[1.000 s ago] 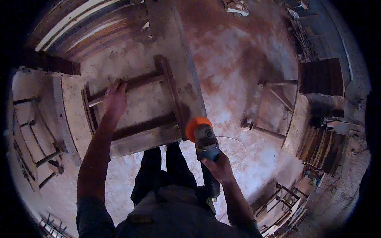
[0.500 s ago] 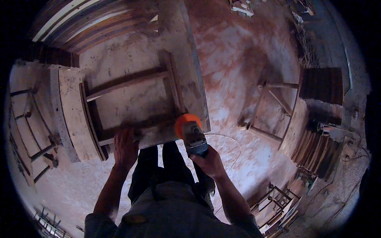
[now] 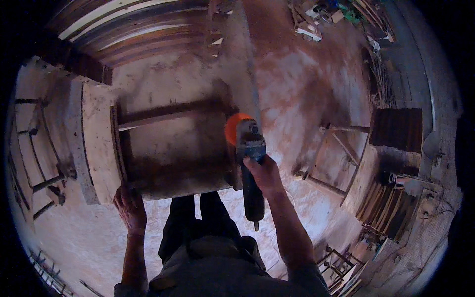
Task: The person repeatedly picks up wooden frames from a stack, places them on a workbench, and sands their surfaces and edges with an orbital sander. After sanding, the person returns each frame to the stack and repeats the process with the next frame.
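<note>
My right hand point(image 3: 265, 174) is wrapped round the body of an angle grinder point(image 3: 252, 148) with an orange disc point(image 3: 237, 127). The disc is at the right rail of a dark wooden frame point(image 3: 173, 109), which lies flat on the workbench point(image 3: 166, 72). Whether the disc touches the wood I cannot tell. My left hand point(image 3: 130, 210) grips the frame's near left corner, fingers bent over the wood at the bench's front edge. The grinder's dark handle end points back toward me, beside my right forearm.
Long boards point(image 3: 143, 37) are stacked at the bench's far side. Another wooden frame point(image 3: 341, 148) stands on the dusty floor to the right, near a pile of dark wood pieces point(image 3: 388, 205). More wooden frames point(image 3: 42, 148) stand at the left.
My right hand has carried the grinder farther from me and slightly right, along the right rail. My left hand has shifted from the near rail to the near left corner.
</note>
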`<move>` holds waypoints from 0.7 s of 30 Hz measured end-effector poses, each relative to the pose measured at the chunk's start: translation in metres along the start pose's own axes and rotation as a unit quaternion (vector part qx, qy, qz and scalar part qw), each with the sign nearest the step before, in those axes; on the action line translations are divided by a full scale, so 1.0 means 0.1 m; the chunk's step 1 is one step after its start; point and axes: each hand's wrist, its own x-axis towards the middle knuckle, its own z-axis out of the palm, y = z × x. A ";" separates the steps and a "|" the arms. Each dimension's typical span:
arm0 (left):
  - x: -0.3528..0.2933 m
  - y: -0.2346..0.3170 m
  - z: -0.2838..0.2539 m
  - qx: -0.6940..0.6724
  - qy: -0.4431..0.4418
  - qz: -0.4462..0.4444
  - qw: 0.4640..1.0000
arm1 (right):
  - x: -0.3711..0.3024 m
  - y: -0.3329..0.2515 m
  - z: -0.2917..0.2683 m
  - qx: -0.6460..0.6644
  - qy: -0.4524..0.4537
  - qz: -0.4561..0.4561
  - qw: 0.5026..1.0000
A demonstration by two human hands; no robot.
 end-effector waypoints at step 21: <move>-0.22 -0.20 -0.11 -0.202 -0.077 -0.260 0.941 | 0.23 -0.37 1.16 -0.237 -0.092 -0.043 0.966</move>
